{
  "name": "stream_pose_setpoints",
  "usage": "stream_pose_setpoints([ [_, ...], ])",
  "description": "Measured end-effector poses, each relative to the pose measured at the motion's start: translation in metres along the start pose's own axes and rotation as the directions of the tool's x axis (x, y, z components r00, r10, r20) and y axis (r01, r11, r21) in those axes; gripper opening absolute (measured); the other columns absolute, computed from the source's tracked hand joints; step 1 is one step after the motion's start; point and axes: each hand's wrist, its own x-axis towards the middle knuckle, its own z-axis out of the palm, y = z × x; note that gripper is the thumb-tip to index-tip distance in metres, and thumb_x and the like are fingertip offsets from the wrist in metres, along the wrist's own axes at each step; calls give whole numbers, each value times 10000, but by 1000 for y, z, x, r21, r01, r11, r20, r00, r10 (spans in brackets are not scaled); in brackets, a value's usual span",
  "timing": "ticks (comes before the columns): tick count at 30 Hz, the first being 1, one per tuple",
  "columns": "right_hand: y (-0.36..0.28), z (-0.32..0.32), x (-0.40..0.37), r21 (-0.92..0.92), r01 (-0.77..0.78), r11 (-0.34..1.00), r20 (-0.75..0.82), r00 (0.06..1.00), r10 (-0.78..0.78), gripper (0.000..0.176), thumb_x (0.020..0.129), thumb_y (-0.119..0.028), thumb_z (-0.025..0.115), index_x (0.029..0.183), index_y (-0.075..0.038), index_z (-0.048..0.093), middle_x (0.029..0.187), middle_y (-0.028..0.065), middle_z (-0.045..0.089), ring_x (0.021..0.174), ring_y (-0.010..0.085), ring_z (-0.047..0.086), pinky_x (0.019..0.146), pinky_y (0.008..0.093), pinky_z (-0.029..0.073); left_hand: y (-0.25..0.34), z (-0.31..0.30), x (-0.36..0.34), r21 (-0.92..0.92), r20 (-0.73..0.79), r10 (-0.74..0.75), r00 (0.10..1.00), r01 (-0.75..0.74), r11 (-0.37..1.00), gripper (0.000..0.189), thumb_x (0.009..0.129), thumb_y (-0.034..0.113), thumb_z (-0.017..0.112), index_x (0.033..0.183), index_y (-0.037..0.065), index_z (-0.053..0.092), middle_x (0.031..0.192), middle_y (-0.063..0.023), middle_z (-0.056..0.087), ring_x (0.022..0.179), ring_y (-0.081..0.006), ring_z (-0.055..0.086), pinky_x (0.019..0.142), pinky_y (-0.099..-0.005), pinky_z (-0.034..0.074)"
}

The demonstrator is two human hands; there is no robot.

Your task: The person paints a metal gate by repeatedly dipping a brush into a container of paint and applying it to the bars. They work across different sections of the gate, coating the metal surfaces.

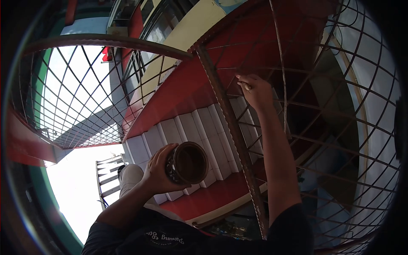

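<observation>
My left hand (159, 173) is wrapped round the side of a can (170, 168) with a patterned outside. The can's mouth faces me, and its inside is brown. Raised to the right, my right hand (258, 92) is closed with its fingertips at the bars of a metal grille (285, 102). Between its fingers shows the short pale end of a handle-like thing (246, 86); I cannot tell its kind. A brown metal post (227, 112) with a ridged edge runs just left of this hand.
Tiled stairs (180, 127) lie below, bordered by a red wall (170, 104). A second grille (80, 85) under a curved brown rail (110, 41) stands at the left. One leg in light trousers (131, 180) shows by the left arm. Bright light comes in at the lower left.
</observation>
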Motion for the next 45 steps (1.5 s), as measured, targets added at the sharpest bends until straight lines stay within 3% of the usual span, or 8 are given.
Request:
stream_pose_setpoints([
  [7, -36, 35, 21, 208, 5, 978, -301, 952, 60, 132, 850, -217, 726, 969, -160, 720, 880, 64, 703, 772, 280, 703, 641, 410, 568, 0, 2, -1, 17, 20, -19, 1000, 19, 1000, 1179, 510, 471, 961, 1452, 79, 369, 1384, -180, 525, 1288, -375, 536, 1062, -525, 438],
  [11, -35, 77, 41, -254, -7, 967, -125, 992, -25, 92, 844, -189, 716, 931, -161, 702, 772, 36, 658, 672, 270, 685, 583, 404, 567, 3, 0, 2, 8, 38, -38, 999, 38, 999, 1180, 509, 469, 961, 1452, 81, 367, 1386, -179, 525, 1290, -378, 533, 1066, -526, 436],
  [22, -43, 93, 49, -261, -103, 960, -103, 992, 79, 83, 855, -220, 701, 850, -146, 665, 834, 39, 650, 724, 261, 689, 600, 410, 552, 1, -12, 5, 36, -11, -45, 999, 45, 998, 1159, 498, 473, 964, 1432, 79, 402, 1361, -186, 536, 1277, -378, 542, 1064, -517, 442],
  [28, -53, 114, 58, -45, 92, 995, -169, 981, -99, 86, 865, -224, 677, 876, -142, 650, 825, 59, 625, 706, 277, 682, 594, 427, 551, -6, -8, 3, 29, 9, -53, 999, 53, 998, 1166, 495, 472, 964, 1434, 75, 399, 1363, -191, 531, 1277, -379, 541, 1055, -521, 447],
  [35, -51, 45, 75, -357, -101, 929, -345, 938, -30, 75, 814, -215, 690, 850, -160, 655, 819, 32, 598, 759, 245, 649, 603, 402, 545, -9, -9, 2, 27, 11, -63, 998, 62, 998, 1164, 501, 474, 961, 1437, 77, 394, 1363, -189, 532, 1276, -375, 544, 1061, -519, 444],
  [38, -49, 52, 63, -412, 56, 910, -179, 974, -141, 93, 781, -215, 703, 848, -166, 661, 813, 22, 593, 774, 237, 633, 610, 389, 545, -10, -6, 5, 9, 14, -62, 998, 61, 998, 1157, 502, 473, 960, 1432, 74, 400, 1359, -188, 537, 1268, -371, 552, 1063, -515, 445],
  [42, -48, 107, 38, 38, 202, 979, -120, 973, -196, 150, 782, -185, 739, 919, -163, 680, 810, 21, 584, 722, 243, 646, 609, 377, 552, -6, -2, 11, 16, 20, -42, 999, 42, 999, 1151, 500, 468, 961, 1427, 72, 406, 1349, -190, 545, 1257, -369, 563, 1059, -513, 447],
  [45, -48, 106, 42, -10, -51, 999, -234, 971, 48, 163, 762, -181, 752, 909, -162, 685, 799, 17, 587, 712, 234, 648, 598, 379, 545, -5, 1, 8, 17, 16, -11, 1000, 10, 1000, 1147, 500, 465, 962, 1426, 72, 411, 1345, -190, 549, 1254, -369, 565, 1053, -512, 448],
])
